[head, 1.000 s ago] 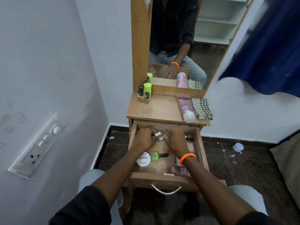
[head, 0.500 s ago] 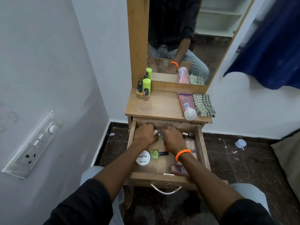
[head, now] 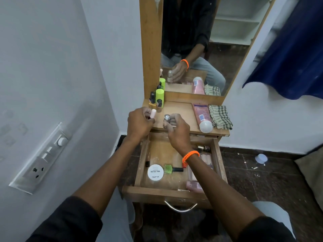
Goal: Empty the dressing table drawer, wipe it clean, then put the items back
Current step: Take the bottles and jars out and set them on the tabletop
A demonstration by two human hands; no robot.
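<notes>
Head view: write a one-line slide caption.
Both hands lift small bottles, pink-capped in the left hand and silver-capped in the right hand, over the tabletop above the open drawer.

The round white lid [head: 155,172] lying in the drawer [head: 174,186] reads "zudio" and "NAIL POLISH", upside down to the camera.
</notes>
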